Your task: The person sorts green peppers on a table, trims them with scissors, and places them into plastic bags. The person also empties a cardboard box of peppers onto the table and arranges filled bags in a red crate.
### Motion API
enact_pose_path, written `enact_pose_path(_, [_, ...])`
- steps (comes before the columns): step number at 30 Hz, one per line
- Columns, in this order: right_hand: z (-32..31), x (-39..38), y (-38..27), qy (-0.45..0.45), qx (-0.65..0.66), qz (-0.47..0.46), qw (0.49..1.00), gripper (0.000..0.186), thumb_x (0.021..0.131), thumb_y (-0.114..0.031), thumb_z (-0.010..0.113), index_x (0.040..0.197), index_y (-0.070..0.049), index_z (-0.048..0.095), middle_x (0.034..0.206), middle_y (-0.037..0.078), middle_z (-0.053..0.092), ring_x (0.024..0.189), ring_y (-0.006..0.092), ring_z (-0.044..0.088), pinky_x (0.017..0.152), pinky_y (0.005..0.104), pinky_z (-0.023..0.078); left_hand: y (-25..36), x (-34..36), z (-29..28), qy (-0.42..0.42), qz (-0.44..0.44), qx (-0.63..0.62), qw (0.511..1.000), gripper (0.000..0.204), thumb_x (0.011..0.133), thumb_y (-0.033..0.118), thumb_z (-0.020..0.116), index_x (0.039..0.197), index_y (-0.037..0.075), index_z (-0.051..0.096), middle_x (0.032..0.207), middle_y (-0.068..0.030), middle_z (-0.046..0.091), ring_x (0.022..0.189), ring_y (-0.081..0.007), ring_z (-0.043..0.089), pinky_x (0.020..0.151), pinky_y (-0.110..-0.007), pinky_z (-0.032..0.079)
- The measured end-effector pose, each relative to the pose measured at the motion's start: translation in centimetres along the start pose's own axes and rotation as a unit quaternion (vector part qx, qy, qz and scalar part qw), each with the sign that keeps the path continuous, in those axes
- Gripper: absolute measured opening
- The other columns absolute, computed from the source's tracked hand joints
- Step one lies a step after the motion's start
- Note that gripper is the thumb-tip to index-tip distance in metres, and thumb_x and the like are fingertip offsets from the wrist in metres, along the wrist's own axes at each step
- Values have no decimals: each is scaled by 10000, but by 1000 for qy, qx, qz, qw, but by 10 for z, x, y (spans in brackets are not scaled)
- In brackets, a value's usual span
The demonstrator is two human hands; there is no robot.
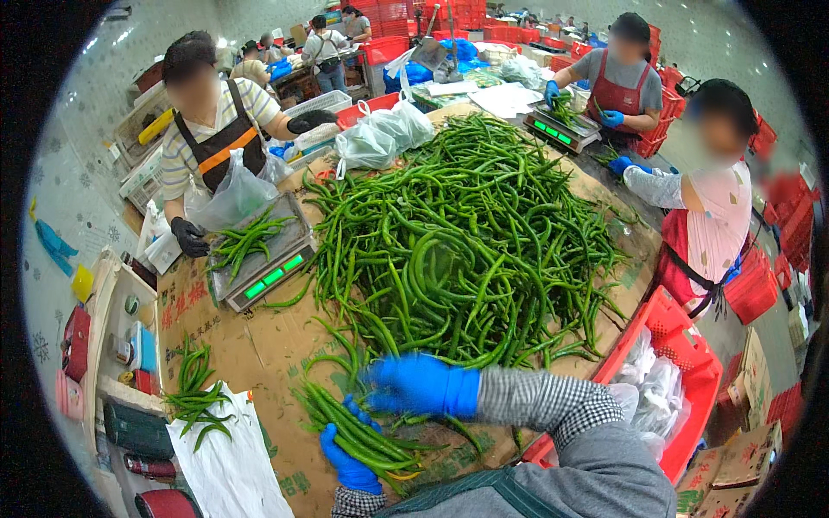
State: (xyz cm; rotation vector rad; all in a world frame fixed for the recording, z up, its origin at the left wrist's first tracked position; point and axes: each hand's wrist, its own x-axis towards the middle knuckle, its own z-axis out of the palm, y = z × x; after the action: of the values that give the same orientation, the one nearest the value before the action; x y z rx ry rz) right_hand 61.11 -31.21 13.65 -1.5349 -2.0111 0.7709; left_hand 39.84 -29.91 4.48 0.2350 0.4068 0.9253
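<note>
Near the table's front edge my left hand (349, 459), in a blue glove, is closed round a bunch of long green chili peppers (363, 432). Just above that bunch is my right hand (421, 385), also blue-gloved; motion blurs its fingers, so I cannot make out whether they grip anything. A large heap of green chili peppers (466, 250) rises beyond my hands, across the middle of the table. A few loose peppers lie under my right forearm. To the left, a smaller bunch of peppers (197, 395) lies partly on a white sheet (231, 457).
Cardboard (285, 354) covers the table. A co-worker at left stands by a scale (268, 255) with peppers on it; another scale (561, 129) is at far right, near two more co-workers. A red crate (704, 367) of plastic bags stands beside my right arm.
</note>
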Motion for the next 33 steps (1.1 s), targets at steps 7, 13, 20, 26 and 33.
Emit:
enact_pose_path(7, [-120, 50, 146, 253, -279, 159, 913, 580, 750, -328, 669, 1246, -112, 458, 1159, 199, 524, 1034, 366, 531, 888, 441, 441, 27, -3, -5, 4, 45, -65, 997, 657, 851, 313, 506, 1400, 45, 264, 1268, -87, 525, 959, -242, 595, 796, -393, 497])
enact_pose_path(13, [-77, 21, 151, 68, -301, 124, 943, 559, 773, -133, 585, 1300, -178, 402, 1047, 187, 526, 875, 360, 576, 697, 451, 492, 36, -3, -15, -8, 56, -94, 994, 641, 884, 364, 469, 1404, 47, 269, 1239, -117, 543, 1016, -264, 585, 858, -422, 479])
enact_pose_path(20, [-136, -28, 134, 143, -394, 166, 893, 469, 754, -49, 557, 1185, -231, 534, 972, 134, 542, 830, 324, 583, 656, 426, 491, 40, -7, -25, 18, 50, -25, 998, 613, 861, 289, 513, 1392, 65, 305, 1219, -95, 560, 990, -250, 591, 832, -421, 482])
enact_pose_path(26, [-179, -28, 125, 228, -456, 210, 834, 400, 721, -166, 633, 1115, -165, 565, 965, 119, 557, 909, 319, 541, 705, 434, 460, 39, -10, -26, 35, 48, 3, 998, 598, 853, 271, 528, 1376, 60, 330, 1171, -92, 575, 977, -229, 588, 834, -398, 491])
enact_pose_path(33, [-62, -16, 56, 189, -67, -26, 979, 373, 792, -198, 656, 1141, -90, 577, 1037, 144, 590, 933, 324, 576, 796, 387, 472, 46, -3, -13, 49, 18, 112, 992, 589, 855, 257, 544, 1367, 49, 342, 1162, -100, 538, 957, -209, 566, 816, -370, 494])
